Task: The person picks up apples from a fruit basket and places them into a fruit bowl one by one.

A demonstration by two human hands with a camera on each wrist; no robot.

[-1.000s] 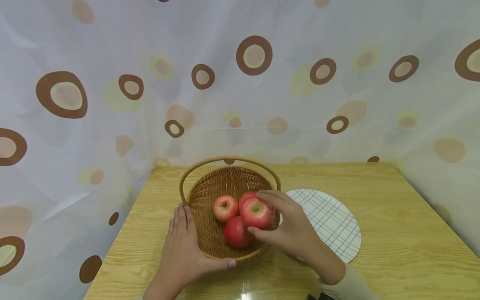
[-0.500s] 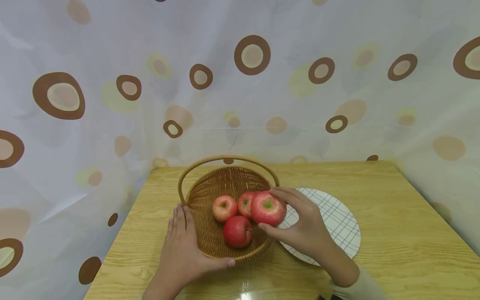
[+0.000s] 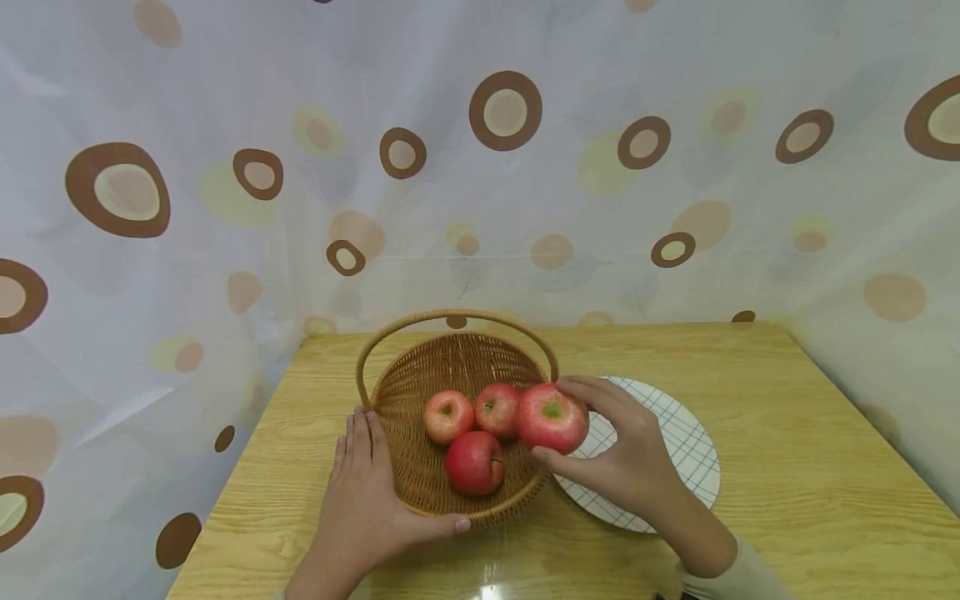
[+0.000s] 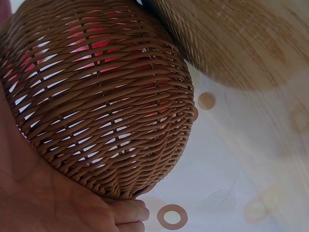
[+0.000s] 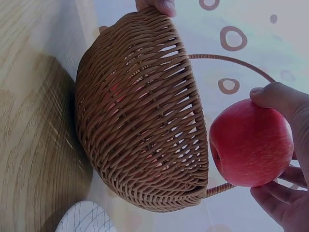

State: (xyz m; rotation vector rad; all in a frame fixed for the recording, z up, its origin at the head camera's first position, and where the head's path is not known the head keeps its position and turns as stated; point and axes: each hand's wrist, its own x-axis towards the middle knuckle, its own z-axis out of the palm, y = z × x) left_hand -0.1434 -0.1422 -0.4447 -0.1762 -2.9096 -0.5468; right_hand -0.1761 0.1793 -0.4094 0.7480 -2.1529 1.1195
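Note:
A wicker basket (image 3: 412, 375) with an arched handle stands on the table, several apples inside including a deep red apple (image 3: 475, 463). My left hand (image 3: 367, 504) rests against its left side, fingers straight and thumb along the front rim; the palm lies against the weave (image 4: 116, 106) in the left wrist view. At the basket's right rim, my right hand (image 3: 633, 458) holds a red apple (image 3: 553, 421) between thumb and fingers. The right wrist view shows this apple (image 5: 251, 142) raised beside the basket's opening, apart from the rim.
A round white plate (image 3: 678, 433) with blue grid lines lies right of the basket, partly covered by my right hand. Wood-grain table surface (image 3: 810, 450) extends to the right. A patterned curtain (image 3: 570, 183) hangs behind and along both sides.
My right hand has moved right with the apple, from above the other apples to the basket's right rim. The apple behind it now shows more fully. My left hand has stayed in place.

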